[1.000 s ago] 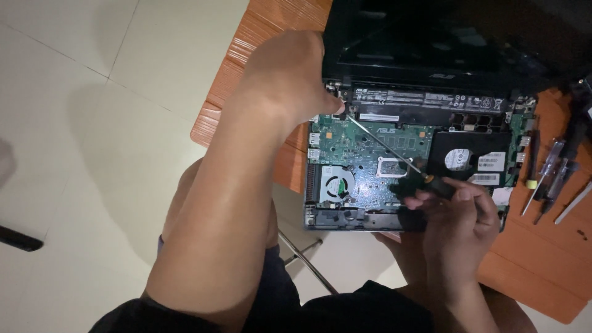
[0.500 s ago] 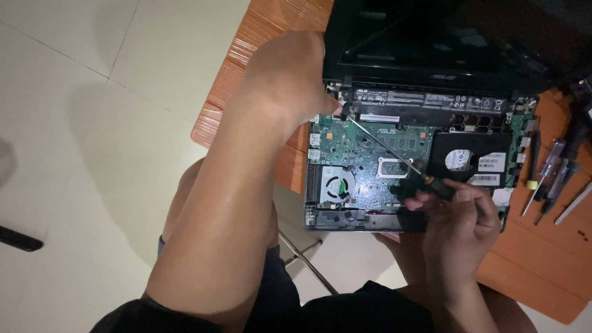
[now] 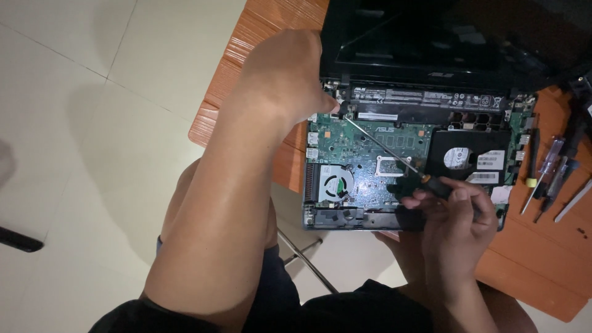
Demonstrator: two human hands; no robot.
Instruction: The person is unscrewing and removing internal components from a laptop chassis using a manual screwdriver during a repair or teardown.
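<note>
An opened laptop (image 3: 345, 216) lies on an orange wooden table (image 3: 234, 86), its green circuit board (image 3: 361, 148), fan (image 3: 336, 184) and hard drive (image 3: 468, 157) exposed. My right hand (image 3: 453, 216) grips the black handle of a long screwdriver (image 3: 382, 150). The shaft slants up-left, with its tip at the hinge corner of the laptop. My left hand (image 3: 287, 80) rests at that same corner, fingers pinched against the hinge beside the tip. The dark screen lid (image 3: 431, 43) stands open behind.
Several more screwdrivers (image 3: 549, 169) lie on the table to the right of the laptop. A small dark screw (image 3: 581, 232) sits near them. Pale floor tiles (image 3: 92, 123) lie to the left, and metal table legs (image 3: 308, 259) show below the table edge.
</note>
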